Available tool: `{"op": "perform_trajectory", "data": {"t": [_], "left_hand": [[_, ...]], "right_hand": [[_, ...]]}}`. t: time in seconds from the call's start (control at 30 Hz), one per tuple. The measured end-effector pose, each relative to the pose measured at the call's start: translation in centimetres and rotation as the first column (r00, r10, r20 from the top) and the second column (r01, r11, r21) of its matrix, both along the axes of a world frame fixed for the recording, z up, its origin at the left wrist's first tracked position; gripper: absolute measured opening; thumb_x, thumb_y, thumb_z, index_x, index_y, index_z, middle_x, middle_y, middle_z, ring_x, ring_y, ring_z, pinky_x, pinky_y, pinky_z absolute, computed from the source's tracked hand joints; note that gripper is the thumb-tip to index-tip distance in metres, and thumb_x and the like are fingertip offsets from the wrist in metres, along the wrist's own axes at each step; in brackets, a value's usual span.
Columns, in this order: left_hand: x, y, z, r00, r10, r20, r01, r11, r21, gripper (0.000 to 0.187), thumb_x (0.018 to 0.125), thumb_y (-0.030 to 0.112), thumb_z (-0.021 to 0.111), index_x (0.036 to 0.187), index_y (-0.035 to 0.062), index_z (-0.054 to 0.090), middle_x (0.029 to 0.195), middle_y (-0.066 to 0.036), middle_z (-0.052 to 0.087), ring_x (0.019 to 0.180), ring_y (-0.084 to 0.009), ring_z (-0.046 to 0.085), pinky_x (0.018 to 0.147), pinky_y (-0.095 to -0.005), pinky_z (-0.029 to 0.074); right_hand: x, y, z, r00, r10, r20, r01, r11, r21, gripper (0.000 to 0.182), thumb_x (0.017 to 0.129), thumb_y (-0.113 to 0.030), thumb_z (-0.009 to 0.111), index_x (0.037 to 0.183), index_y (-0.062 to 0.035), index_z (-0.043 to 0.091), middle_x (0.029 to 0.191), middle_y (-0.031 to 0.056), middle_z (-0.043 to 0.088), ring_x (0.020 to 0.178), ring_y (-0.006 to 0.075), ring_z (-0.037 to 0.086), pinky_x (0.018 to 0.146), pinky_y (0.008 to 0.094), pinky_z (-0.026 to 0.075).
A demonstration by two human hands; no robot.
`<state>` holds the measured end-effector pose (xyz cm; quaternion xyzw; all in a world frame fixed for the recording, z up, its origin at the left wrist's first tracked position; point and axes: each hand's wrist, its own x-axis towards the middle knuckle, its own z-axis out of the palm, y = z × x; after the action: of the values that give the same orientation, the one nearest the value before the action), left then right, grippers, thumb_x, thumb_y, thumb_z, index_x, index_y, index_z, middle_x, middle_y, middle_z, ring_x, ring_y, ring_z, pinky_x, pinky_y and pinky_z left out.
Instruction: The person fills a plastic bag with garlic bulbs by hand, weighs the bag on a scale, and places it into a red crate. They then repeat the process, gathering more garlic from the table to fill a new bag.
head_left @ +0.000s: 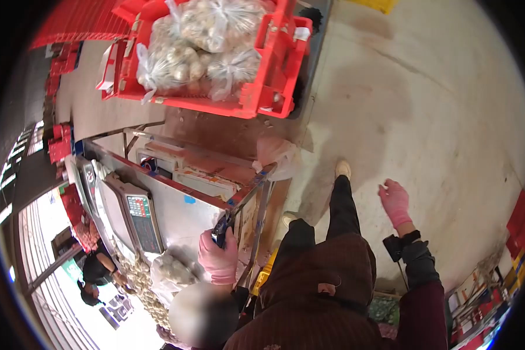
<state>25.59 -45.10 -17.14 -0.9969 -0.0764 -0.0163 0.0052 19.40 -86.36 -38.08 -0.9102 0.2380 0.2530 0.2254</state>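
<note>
My left hand point(218, 258), in a pink glove, is closed around a small dark, bluish-black object point(221, 229) at the near corner of a metal table point(184, 204); its exact kind is hard to make out. Also pink-gloved, my right hand point(395, 203) hangs over the floor on the other side of my body, fingers loosely bent and apart, with nothing visible in it. A scale point(139, 217) with a keypad and display sits on the table, left of my left hand. Close beside that hand lies a clear plastic bag point(172, 269) with pale contents.
A red crate point(248, 105) holds several tied clear bags point(184, 64) of pale, roundish produce. Below the tabletop are cartons point(207, 185), and a pinkish plastic bag point(278, 156) hangs at the corner. Another person point(99, 271) is beyond the loose produce point(137, 286) at left.
</note>
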Motion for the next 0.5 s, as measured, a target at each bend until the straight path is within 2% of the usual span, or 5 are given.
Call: {"op": "perform_trajectory", "data": {"t": [0.1,0.2,0.33,0.43,0.5], "left_hand": [[0.3,-0.2,0.4,1.000,0.013,0.027,-0.013,1.000,0.021,0.036,0.075,0.031,0.072,0.091,0.0043,0.056,0.079,-0.013,0.059,0.070,-0.0363,0.060,0.059,-0.0426,0.048],[0.3,-0.3,0.9,0.997,0.025,-0.074,-0.025,1.000,0.001,0.040,0.076,0.041,0.066,0.092,0.0051,0.057,0.082,-0.013,0.060,0.075,-0.0351,0.060,0.064,-0.0438,0.049],[-0.3,0.1,0.3,0.999,0.007,-0.033,-0.008,1.000,-0.014,0.042,0.072,0.039,0.068,0.093,0.0042,0.057,0.081,-0.013,0.059,0.076,-0.0344,0.059,0.065,-0.0445,0.049],[0.4,-0.4,1.8,0.999,0.008,0.053,-0.002,0.994,-0.107,0.040,0.072,0.038,0.067,0.090,0.0031,0.058,0.072,-0.014,0.057,0.065,-0.0350,0.057,0.058,-0.0451,0.046],[-0.4,-0.2,2.1,0.986,-0.019,-0.165,0.009,0.998,-0.060,0.028,0.087,0.026,0.061,0.101,0.0026,0.056,0.086,-0.012,0.060,0.080,-0.0289,0.059,0.070,-0.0396,0.050]], "right_hand": [[3.5,-1.7,0.5,0.998,0.005,-0.063,-0.001,0.998,0.056,0.030,0.086,-0.034,0.059,0.096,-0.0062,0.062,0.089,0.0153,0.064,0.085,0.0343,0.062,0.075,0.0448,0.049],[6.9,1.7,-1.7,0.964,-0.004,0.266,-0.046,0.983,0.179,0.026,0.081,-0.029,0.061,0.090,-0.0051,0.064,0.088,0.0152,0.065,0.085,0.0342,0.062,0.075,0.0428,0.050],[17.1,10.5,5.7,0.937,0.237,0.256,-0.307,0.910,0.280,0.029,0.083,-0.034,0.052,0.092,-0.0098,0.065,0.095,0.0168,0.064,0.090,0.0371,0.060,0.077,0.0456,0.050],[22.2,16.4,13.2,0.832,0.206,0.515,-0.459,0.778,0.429,0.020,0.084,-0.028,0.055,0.084,-0.0086,0.058,0.080,0.0164,0.062,0.079,0.0375,0.060,0.067,0.0473,0.048],[24.6,18.8,14.7,0.740,0.311,0.597,-0.640,0.598,0.482,0.021,0.084,-0.029,0.058,0.085,-0.0075,0.057,0.079,0.0169,0.061,0.077,0.0376,0.059,0.067,0.0471,0.047]]}}
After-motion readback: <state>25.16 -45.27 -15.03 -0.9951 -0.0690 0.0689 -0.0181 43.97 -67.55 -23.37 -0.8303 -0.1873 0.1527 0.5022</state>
